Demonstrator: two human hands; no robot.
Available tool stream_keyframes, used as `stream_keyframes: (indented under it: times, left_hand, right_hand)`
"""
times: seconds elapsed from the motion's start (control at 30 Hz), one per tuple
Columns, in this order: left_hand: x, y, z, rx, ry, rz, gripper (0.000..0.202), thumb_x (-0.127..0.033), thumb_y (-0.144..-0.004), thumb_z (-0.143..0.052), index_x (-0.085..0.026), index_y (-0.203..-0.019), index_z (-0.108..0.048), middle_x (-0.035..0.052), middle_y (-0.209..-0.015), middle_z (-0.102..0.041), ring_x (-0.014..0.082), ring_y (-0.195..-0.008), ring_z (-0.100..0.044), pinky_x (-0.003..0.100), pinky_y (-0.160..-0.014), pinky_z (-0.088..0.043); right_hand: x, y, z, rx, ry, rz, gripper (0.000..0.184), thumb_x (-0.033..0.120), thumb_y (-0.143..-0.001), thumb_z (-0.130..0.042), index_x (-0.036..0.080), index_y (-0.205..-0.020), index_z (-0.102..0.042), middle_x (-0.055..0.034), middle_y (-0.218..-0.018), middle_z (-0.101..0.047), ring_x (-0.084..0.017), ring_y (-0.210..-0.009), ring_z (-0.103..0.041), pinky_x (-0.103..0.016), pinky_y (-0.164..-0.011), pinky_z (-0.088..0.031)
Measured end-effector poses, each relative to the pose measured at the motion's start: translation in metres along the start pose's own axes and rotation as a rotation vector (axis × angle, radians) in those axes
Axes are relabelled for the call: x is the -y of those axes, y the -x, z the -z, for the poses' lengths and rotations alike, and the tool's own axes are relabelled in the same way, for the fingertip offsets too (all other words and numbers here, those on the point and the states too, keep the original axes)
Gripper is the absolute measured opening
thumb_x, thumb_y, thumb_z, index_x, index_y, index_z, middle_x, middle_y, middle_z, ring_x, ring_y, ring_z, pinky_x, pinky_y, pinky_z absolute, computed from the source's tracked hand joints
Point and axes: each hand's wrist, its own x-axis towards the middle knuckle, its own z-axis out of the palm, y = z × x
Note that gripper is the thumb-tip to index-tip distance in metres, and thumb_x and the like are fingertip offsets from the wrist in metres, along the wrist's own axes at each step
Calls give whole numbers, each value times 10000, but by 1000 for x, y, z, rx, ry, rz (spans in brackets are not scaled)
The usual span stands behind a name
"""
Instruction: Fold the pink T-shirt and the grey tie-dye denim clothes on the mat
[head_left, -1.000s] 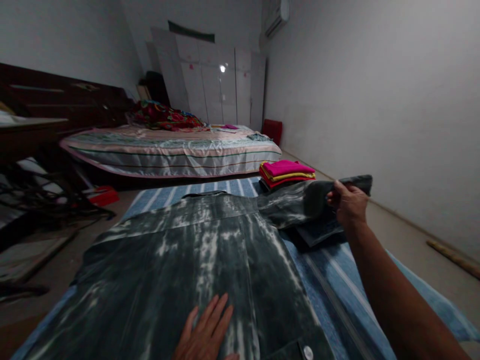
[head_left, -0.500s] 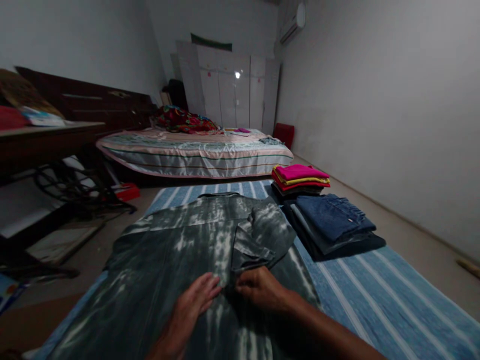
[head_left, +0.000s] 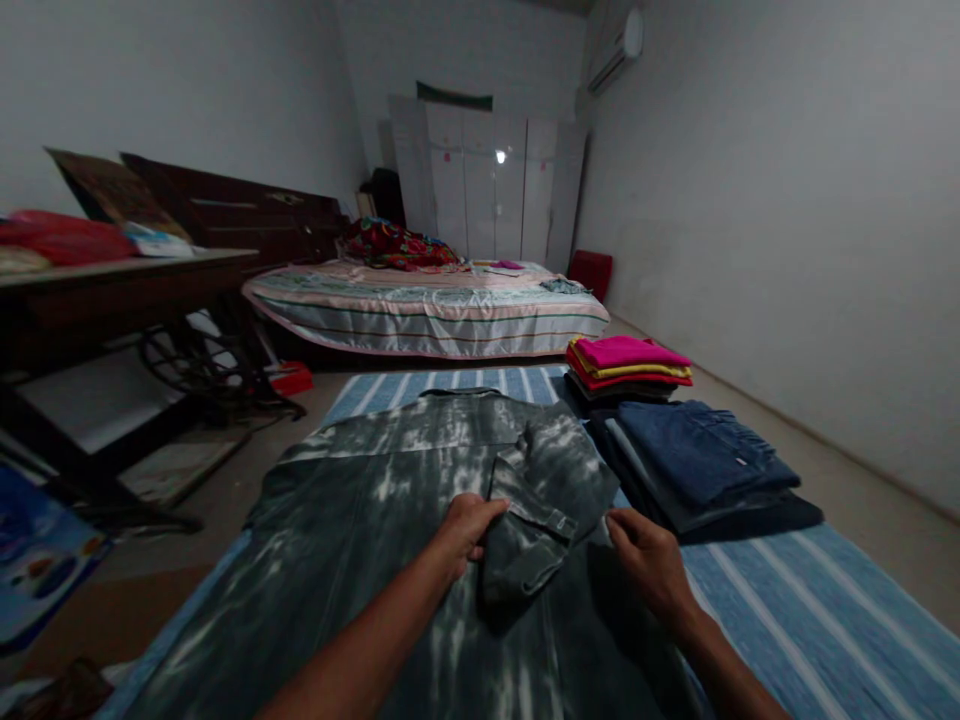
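Note:
A dark green tie-dye shirt (head_left: pixel 375 500) lies spread flat, back up, on a blue striped mat (head_left: pixel 787 610). Its right sleeve (head_left: pixel 536 500) is folded in over the back. My left hand (head_left: pixel 466 525) is closed on the sleeve's inner edge near the cuff. My right hand (head_left: pixel 646 560) is closed on the shirt's right edge, beside the folded sleeve. Both forearms reach in from the bottom of the view.
Folded jeans (head_left: pixel 697 465) are stacked on the mat right of the shirt, with a pink, yellow and red folded pile (head_left: pixel 628 362) behind them. A mattress (head_left: pixel 427 305) lies beyond, wardrobes at the back. A dark table (head_left: pixel 112 290) stands on the left, a wall on the right.
My right hand carried the sleeve from far right in over the shirt's back, then moved out to the shirt's right edge. My left hand went from lying flat to gripping the sleeve. The view shifted left.

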Motion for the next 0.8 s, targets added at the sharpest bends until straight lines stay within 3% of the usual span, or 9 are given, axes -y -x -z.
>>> stream_keyframes:
  times: [0.2,0.37,0.53,0.67,0.8]
  left_hand:
    - [-8,-13,-24,47,18,-26,89,-177,-648,-653,-149,-708,-594,39,-604,-642,203,-585,-645,286,-534,-502]
    - [-20,-16,-20,32,-3,-131,101,-147,-614,-663,-159,-712,-640,9,-614,-652,186,-617,-641,256,-550,-482]
    - [-57,-19,14,-71,-158,-402,88,-164,-616,-654,-159,-703,-664,-11,-622,-648,164,-627,-612,234,-549,-445]
    - [-100,-13,56,-115,-194,-476,102,-207,-613,-663,-154,-700,-657,-20,-601,-640,162,-597,-607,242,-558,-449]
    - [-134,3,103,-199,-209,-486,162,-220,-598,-685,-141,-739,-666,-30,-587,-641,162,-571,-606,254,-572,-469]
  right_hand:
    - [-32,-1,3,-64,162,-146,389,485,-788,-471,195,-962,-664,-71,-837,-700,-238,-761,-651,-309,-697,-443]
    - [-44,-3,4,-57,218,-264,423,479,-745,-516,196,-1036,-635,-58,-743,-681,-241,-716,-653,-310,-655,-438]
    - [-44,-4,2,80,252,-281,318,408,-699,-579,198,-930,-639,-39,-680,-665,-233,-671,-639,-288,-602,-416]
    - [-29,-6,-3,184,202,-235,249,315,-691,-529,201,-882,-642,-37,-704,-669,-220,-691,-635,-272,-600,-403]
    - [7,-6,-10,353,100,-122,304,252,-708,-489,184,-971,-625,4,-633,-613,-179,-615,-577,-253,-555,-358]
